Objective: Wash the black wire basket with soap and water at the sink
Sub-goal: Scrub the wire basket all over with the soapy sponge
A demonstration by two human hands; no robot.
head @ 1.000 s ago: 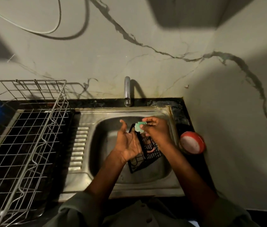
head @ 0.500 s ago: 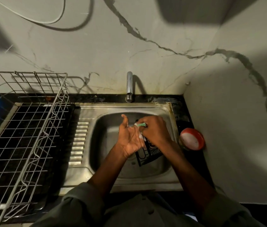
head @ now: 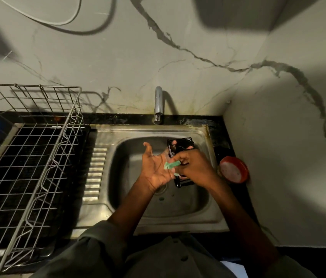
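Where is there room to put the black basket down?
Bare patches: the ribbed drainboard between the wire rack and the sink basin, and the basin's near floor. Crowded: under both hands, and the corner by the red dish.

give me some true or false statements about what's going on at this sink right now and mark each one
1. The right hand holds a green scrubber. True.
2. Water pours from the tap. False: no stream is visible.
3. The black wire basket sits in the metal dish rack. False: it is over the sink, between the hands.
4. A red container stands right of the sink. True.
5. The left hand has its palm open. True.
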